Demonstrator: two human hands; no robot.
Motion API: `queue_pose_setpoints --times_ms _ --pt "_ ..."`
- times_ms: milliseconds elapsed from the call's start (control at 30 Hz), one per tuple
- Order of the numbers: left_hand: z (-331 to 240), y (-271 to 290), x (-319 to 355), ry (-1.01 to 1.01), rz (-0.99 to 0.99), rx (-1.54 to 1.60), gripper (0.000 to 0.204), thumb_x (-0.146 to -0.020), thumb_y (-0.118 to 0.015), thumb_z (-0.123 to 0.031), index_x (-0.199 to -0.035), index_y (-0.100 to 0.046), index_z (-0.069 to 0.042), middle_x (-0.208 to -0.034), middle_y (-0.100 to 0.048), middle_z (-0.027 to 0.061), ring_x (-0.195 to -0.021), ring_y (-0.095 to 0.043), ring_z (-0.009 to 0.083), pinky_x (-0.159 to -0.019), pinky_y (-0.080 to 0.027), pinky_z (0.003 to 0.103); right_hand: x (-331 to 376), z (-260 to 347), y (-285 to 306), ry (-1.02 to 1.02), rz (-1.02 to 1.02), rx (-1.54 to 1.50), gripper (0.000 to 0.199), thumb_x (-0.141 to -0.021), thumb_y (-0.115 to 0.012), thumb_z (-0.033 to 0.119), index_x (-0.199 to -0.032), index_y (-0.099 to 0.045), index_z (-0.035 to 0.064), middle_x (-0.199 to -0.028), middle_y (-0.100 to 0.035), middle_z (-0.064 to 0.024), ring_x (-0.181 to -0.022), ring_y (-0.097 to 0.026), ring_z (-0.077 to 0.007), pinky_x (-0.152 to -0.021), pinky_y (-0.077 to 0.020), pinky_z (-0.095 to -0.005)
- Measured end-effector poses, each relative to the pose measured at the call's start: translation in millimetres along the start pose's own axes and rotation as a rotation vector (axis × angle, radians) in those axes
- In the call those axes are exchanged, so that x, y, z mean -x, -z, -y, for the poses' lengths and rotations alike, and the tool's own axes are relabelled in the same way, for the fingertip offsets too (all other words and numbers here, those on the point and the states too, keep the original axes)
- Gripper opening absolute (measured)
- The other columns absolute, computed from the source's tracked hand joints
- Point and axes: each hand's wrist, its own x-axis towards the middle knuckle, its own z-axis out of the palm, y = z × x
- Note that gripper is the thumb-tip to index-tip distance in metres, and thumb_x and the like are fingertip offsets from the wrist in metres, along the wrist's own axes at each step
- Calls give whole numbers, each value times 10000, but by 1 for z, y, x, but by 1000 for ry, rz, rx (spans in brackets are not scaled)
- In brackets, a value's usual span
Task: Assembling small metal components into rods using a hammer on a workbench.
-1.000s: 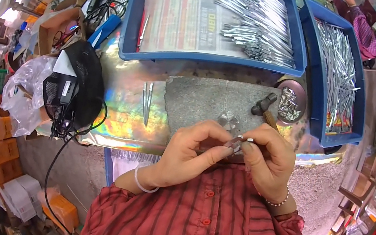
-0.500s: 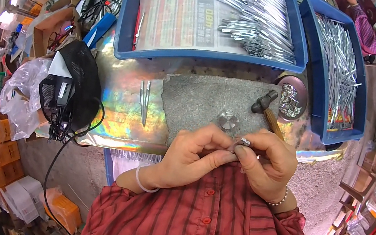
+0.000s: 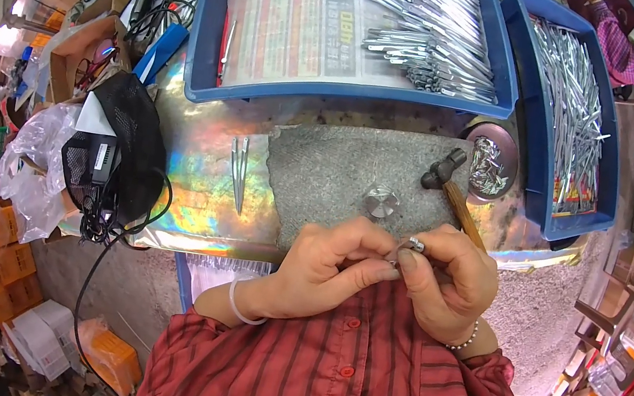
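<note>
My right hand (image 3: pixel 449 283) pinches a small silvery metal piece (image 3: pixel 415 245) between thumb and fingers, in front of my chest. Close against it, my left hand (image 3: pixel 335 266) has thumb and forefinger pressed together; whatever lies between them is mostly hidden. Just beyond the fingers, a round shiny metal disc (image 3: pixel 382 201) rests on a rough grey slab (image 3: pixel 333 154). A hammer with a wooden handle (image 3: pixel 461 214) lies on the slab's right side, its dark head pointing away. Beside it stands a round dish (image 3: pixel 480 133) of small silvery parts (image 3: pixel 489 170).
A large blue tray (image 3: pixel 333 98) holds paper and a heap of metal rods (image 3: pixel 436 38). Another blue tray (image 3: pixel 532 192) with rods is at right. A few pointed rods (image 3: pixel 237 175) lie left of the slab, near a black mesh bag (image 3: pixel 129 141) with cables. Another person's sleeve (image 3: pixel 622 52) shows at far right.
Both hands stay together at nearly the same spot, with only slight finger movement around the small metal piece. The whole view has shifted a little.
</note>
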Motion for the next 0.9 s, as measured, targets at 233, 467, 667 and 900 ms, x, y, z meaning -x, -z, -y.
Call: queue_pose_setpoints --times_ms 233,467,667,900 --pt "-1 -1 1 13 14 1 129 -839 -626 -56 -931 -547 -14 -746 -646 63 -692 -640 99 -587 -464 213 -1 1 3 39 -2 33 101 -774 -647 12 -837 -572 -15 -663 -594 -77 -520 -520 -117 -450 -373 -223" --pt "-15 2 -5 74 133 -219 148 -844 -623 -100 -872 -498 -26 -616 -611 71 -554 -608 110 -502 -434 236 -2 -5 8 -113 103 -67 112 -778 -653 24 -808 -552 -14 -658 -587 -39 -456 -483 -49 -413 -354 -174" --pt "-16 13 -18 507 238 100 185 -869 -604 -117 -948 -469 -19 -740 -651 79 -625 -601 69 -518 -470 185 -15 -21 3 -729 113 -609 120 -841 -599 68 -777 -502 37 -583 -550 -12 -380 -410 -22 -336 -277 -170" --pt "-21 17 -46 653 261 252 257 -859 -614 -128 -988 -437 7 -747 -650 122 -583 -629 128 -482 -501 191 -28 -43 2 -865 -3 -759 135 -835 -619 96 -745 -525 60 -560 -515 -1 -359 -368 -19 -316 -246 -165"
